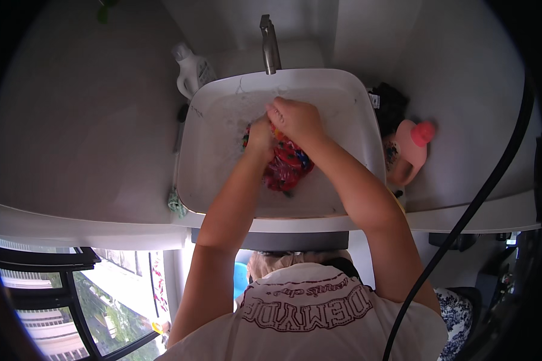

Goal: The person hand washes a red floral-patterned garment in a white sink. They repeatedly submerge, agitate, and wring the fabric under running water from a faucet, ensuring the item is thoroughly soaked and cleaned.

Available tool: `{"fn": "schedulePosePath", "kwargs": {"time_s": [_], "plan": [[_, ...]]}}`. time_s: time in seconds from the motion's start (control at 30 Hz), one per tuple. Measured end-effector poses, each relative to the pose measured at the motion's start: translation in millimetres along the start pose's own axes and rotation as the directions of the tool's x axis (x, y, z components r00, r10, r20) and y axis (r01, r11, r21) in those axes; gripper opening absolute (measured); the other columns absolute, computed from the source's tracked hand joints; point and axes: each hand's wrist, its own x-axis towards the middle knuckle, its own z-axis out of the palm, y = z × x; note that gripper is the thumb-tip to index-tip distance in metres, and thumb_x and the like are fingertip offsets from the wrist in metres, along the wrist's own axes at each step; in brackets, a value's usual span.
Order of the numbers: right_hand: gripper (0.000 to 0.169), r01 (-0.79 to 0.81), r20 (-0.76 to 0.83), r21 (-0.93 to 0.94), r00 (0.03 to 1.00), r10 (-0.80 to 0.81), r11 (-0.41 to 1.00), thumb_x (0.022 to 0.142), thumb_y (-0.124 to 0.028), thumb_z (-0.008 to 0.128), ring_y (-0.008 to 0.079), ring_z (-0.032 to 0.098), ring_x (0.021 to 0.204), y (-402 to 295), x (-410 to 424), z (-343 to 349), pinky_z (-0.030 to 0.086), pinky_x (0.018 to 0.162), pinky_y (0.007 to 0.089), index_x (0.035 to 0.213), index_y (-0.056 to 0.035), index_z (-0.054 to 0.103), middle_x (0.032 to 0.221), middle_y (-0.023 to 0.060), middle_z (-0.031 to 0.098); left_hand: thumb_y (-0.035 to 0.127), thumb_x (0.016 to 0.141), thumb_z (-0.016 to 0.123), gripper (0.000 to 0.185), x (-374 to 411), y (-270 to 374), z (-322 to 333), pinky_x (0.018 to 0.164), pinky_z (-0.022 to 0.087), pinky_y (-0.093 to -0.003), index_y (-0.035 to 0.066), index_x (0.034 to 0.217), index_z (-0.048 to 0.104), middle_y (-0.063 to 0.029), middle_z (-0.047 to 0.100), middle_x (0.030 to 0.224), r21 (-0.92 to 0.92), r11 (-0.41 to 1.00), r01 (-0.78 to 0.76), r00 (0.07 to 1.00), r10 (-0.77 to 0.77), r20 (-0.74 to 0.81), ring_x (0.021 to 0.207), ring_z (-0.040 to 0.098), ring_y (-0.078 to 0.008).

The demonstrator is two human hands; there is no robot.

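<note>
A wet, multicoloured cloth (290,164), mostly red, lies bunched in a white washbasin (217,180) that holds water. My left hand (261,135) is closed on the upper left part of the cloth, low in the basin. My right hand (298,117) is folded over the cloth's top edge, close beside the left hand, with its fingers curled. Part of the cloth is hidden beneath both hands. Above the basin's back rim stands a metal faucet (270,47); whether water runs from it cannot be told.
A white detergent bottle (194,70) stands at the back left. At right are a black bundled item (390,106) and a pink bottle (413,153) with a red cap. A green cloth (176,203) lies by the basin's front left corner. A black cable (478,194) crosses the right side.
</note>
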Motion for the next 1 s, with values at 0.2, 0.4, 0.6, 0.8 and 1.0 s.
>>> {"fn": "schedulePosePath", "kwargs": {"time_s": [0.2,0.4,0.6,0.8,1.0], "plan": [[0.035,0.007,0.047,0.032,0.999,-0.008,0.999,0.083,-0.037,0.058,0.0313,0.057,0.064,-3,1,8,0.045,0.056,0.0389,0.066,-0.0065,0.050,0.064,0.0099,0.056,0.034,0.091,0.047,0.036,-11,5,5,0.076,0.047,-0.0333,0.007,0.114,0.052,-0.0059,0.061,0.095,0.093,0.996,0.013,1.000,-0.012,-0.002,0.086,0.057,-0.0188],[0.054,-0.557,0.373,0.180,0.802,0.467,0.811,0.080,-0.061,0.051,0.0248,0.059,0.078,48,6,-7,0.045,0.071,0.0341,0.089,-0.0101,0.064,0.082,0.0093,0.063,0.039,0.090,0.051,0.046,-22,23,15,0.090,0.044,-0.0377,-0.001,0.113,0.054,-0.0114,0.060,0.110,-0.244,0.962,0.121,0.968,-0.061,0.243,0.101,0.057,-0.0222],[0.052,-0.883,0.818,0.423,0.468,0.333,0.203,0.084,-0.057,0.052,0.0126,0.054,0.095,71,-2,-22,0.043,0.081,0.0330,0.109,-0.0120,0.057,0.102,-0.0003,0.060,0.028,0.086,0.057,0.047,2,20,-8,0.091,0.045,-0.0381,-0.002,0.121,0.048,-0.0139,0.060,0.111,-0.160,0.987,0.000,0.926,0.061,0.372,0.099,0.059,-0.0248],[0.036,-0.777,0.646,0.610,0.601,0.470,0.154,0.088,-0.042,0.054,0.0079,0.048,0.076,84,6,-27,0.037,0.064,0.0252,0.106,-0.0109,0.055,0.092,-0.0035,0.057,0.010,0.086,0.055,0.032,-2,18,-2,0.083,0.048,-0.0312,-0.002,0.116,0.050,-0.0113,0.063,0.099,-0.079,0.975,-0.205,0.939,0.219,0.265,0.089,0.061,-0.0189],[0.029,-0.617,0.356,0.494,0.786,0.505,0.612,0.088,-0.035,0.056,0.0117,0.050,0.059,71,6,-9,0.038,0.053,0.0273,0.086,-0.0060,0.060,0.072,0.0011,0.057,0.016,0.091,0.052,0.024,-1,13,5,0.079,0.047,-0.0271,-0.001,0.108,0.056,-0.0071,0.062,0.094,-0.035,0.981,-0.192,0.944,0.194,0.266,0.083,0.059,-0.0143]]}}
